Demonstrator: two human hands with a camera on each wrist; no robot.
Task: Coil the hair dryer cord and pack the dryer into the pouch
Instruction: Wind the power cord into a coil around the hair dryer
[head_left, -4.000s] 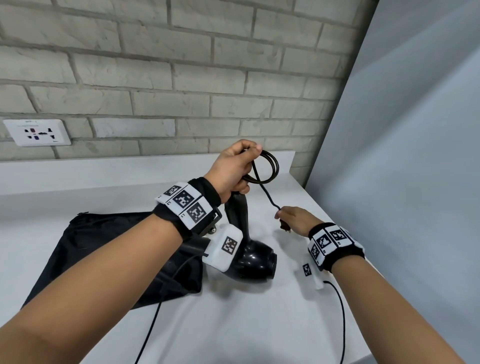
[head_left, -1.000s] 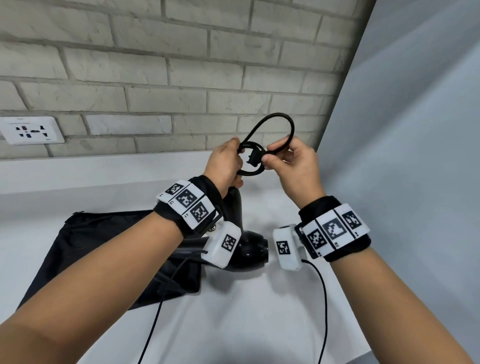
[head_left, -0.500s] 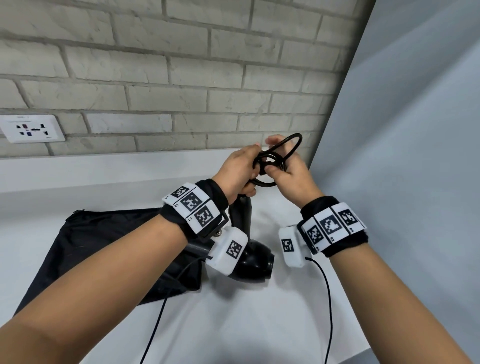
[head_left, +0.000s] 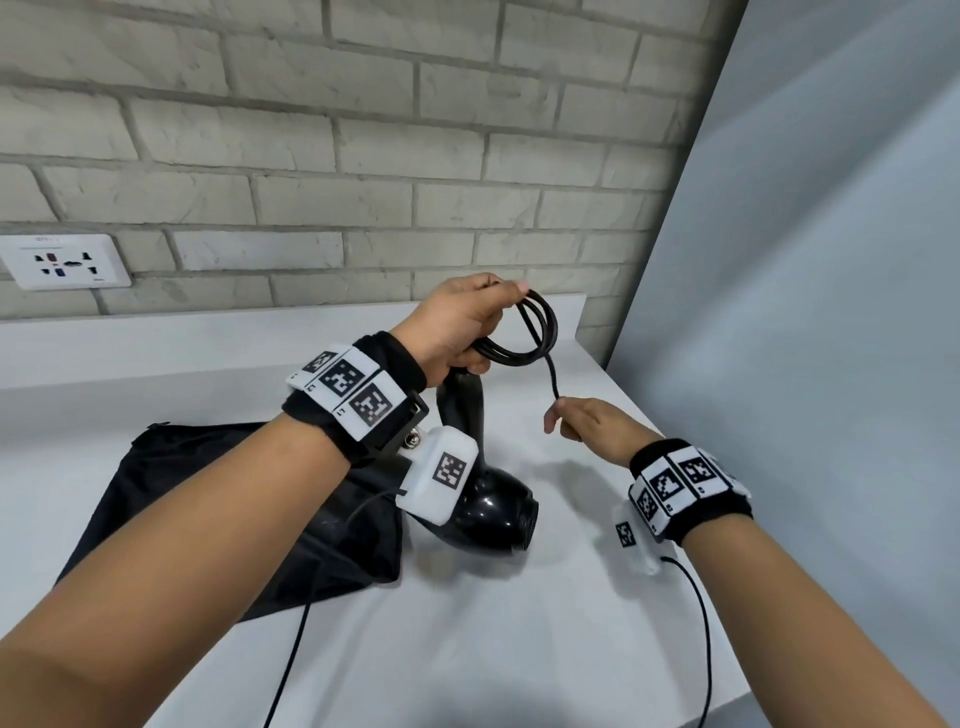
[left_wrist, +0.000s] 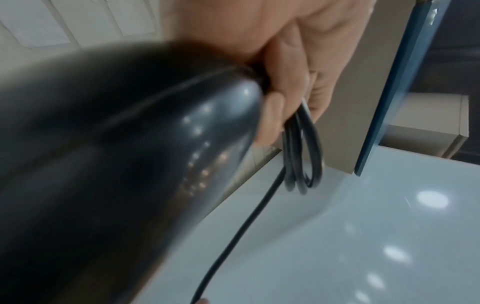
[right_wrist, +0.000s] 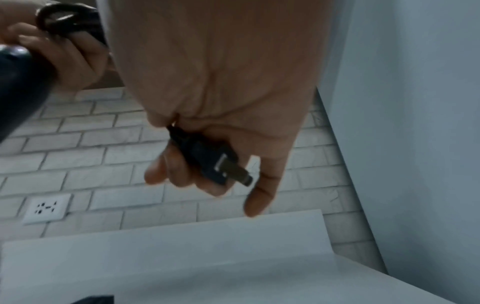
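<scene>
The black hair dryer (head_left: 493, 514) stands nozzle-down on the white counter (head_left: 467, 649), its handle pointing up. My left hand (head_left: 462, 322) grips the top of the handle together with the coiled cord loops (head_left: 540, 332); the same loops (left_wrist: 302, 156) hang beside the handle (left_wrist: 155, 164) in the left wrist view. A short straight length of cord runs down to my right hand (head_left: 582, 423), which holds the plug (right_wrist: 207, 162) in its curled fingers, prongs pointing outward. The black pouch (head_left: 234, 519) lies flat on the counter, left of the dryer.
A brick wall with a white socket plate (head_left: 67, 267) backs the counter. A grey panel (head_left: 805, 312) closes off the right side. Thin black cables (head_left: 701, 623) from the wrist cameras trail over the counter's front edge.
My right hand has left the coil and dropped down to the right, pulling the plug end of the cord out straight. The left hand keeps the loops at the dryer handle.
</scene>
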